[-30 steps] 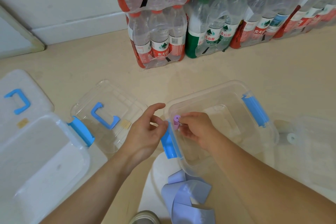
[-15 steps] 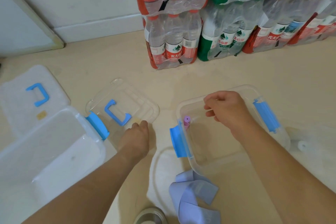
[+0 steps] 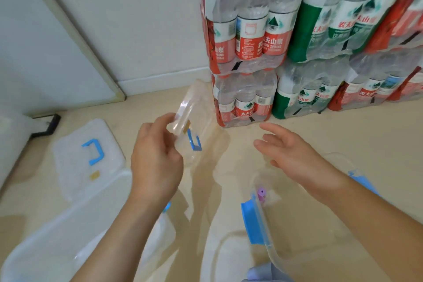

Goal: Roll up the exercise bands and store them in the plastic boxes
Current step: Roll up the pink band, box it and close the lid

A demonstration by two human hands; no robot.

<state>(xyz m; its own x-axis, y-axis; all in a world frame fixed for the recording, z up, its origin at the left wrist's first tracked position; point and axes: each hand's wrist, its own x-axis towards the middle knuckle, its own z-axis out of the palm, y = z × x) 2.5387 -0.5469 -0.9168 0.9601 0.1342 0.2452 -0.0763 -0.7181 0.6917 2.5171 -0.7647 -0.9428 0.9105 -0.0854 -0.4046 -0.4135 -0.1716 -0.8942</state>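
Observation:
My left hand (image 3: 158,158) grips a clear plastic lid (image 3: 194,117) with a blue handle and holds it tilted up off the floor. My right hand (image 3: 290,151) hovers with fingers spread above the clear box (image 3: 272,247), which has a blue latch on its left side. A small rolled purple band (image 3: 261,193) stands inside that box by the left wall. A loose lavender band (image 3: 258,273) lies on the floor at the bottom edge, mostly cut off.
A larger white box (image 3: 68,231) sits at lower left, with its frosted lid (image 3: 87,155) flat on the floor behind it. Shrink-wrapped packs of water bottles (image 3: 286,52) are stacked against the wall ahead. A white door frame (image 3: 75,36) leans at left.
My left hand took hold of the clear lid and lifted it off the floor. My right hand left the rolled purple band in the box and rose above it, fingers spread. The camera tilted up.

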